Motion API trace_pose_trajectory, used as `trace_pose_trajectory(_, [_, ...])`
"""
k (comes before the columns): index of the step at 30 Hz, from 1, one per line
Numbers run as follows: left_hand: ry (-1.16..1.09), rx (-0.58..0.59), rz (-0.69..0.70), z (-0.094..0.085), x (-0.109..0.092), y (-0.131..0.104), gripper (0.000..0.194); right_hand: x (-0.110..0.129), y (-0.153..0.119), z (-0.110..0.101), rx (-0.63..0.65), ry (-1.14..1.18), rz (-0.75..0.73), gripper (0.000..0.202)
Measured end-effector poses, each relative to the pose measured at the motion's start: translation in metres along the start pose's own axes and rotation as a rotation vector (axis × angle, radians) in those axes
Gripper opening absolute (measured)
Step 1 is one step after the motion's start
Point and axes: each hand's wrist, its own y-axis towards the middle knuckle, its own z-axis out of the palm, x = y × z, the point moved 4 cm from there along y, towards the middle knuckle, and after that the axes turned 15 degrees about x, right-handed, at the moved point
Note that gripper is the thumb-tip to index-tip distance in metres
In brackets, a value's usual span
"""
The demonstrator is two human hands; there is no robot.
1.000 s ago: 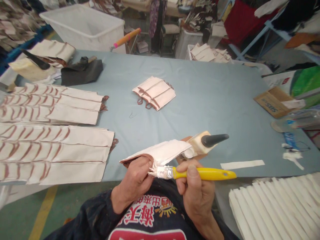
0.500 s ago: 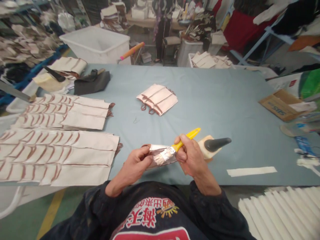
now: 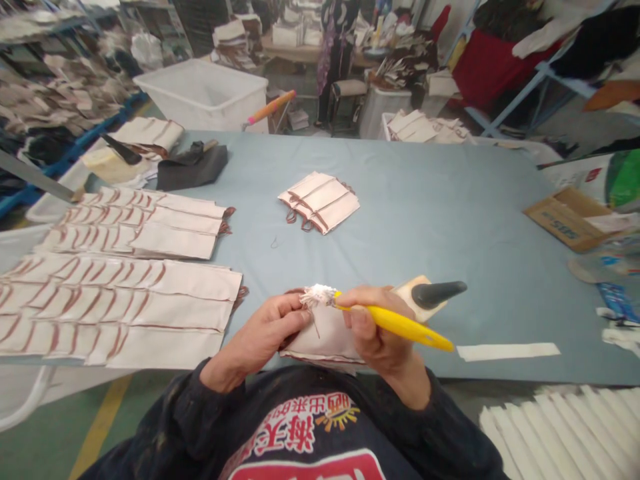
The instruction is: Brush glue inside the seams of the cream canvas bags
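Observation:
My right hand (image 3: 381, 333) grips a paintbrush with a yellow handle (image 3: 407, 327). Its white-smeared bristles (image 3: 318, 295) lie on the upper edge of a cream fabric piece with brown trim (image 3: 323, 337). My left hand (image 3: 267, 333) pinches the left end of that piece between thumb and fingers, close to the bristles. Part of the fabric is hidden under both hands. Just beyond my right hand sits a cream block-like object with a black tapered part (image 3: 437, 292). A small stack of similar cream pieces (image 3: 320, 200) lies farther up the table.
Overlapping rows of cream pieces (image 3: 170, 313) cover the left of the blue-grey table (image 3: 425, 200). A pale strip (image 3: 509, 351) lies at right, below an open cardboard box (image 3: 570, 220). Beyond the far edge stand a white bin (image 3: 200, 100) and a person (image 3: 335, 60).
The brush has swung over: its handle now points right and toward me, and its bristles moved up to the fabric's top edge. The fabric's broad face now shows below the bristles.

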Motion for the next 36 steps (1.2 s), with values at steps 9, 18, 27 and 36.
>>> trace_pose_trajectory(9, [-0.164,-0.067,0.032,-0.005,0.008,-0.001,0.037,0.008,-0.025,-0.020,-0.099,0.027,0.042,0.026])
trace_pose_trajectory(18, [0.010,0.011,-0.006,0.002,0.003,-0.002,0.030,-0.008,0.000,-0.001,0.103,0.101,0.079,0.024])
trace_pose_trajectory(27, [-0.029,-0.036,0.001,0.002,0.004,-0.004,0.027,-0.028,-0.018,0.026,0.018,0.452,0.229,0.032])
trace_pose_trajectory(36, [-0.014,-0.038,-0.017,-0.002,0.006,-0.001,0.027,-0.007,-0.022,-0.018,-0.120,0.404,0.122,0.030])
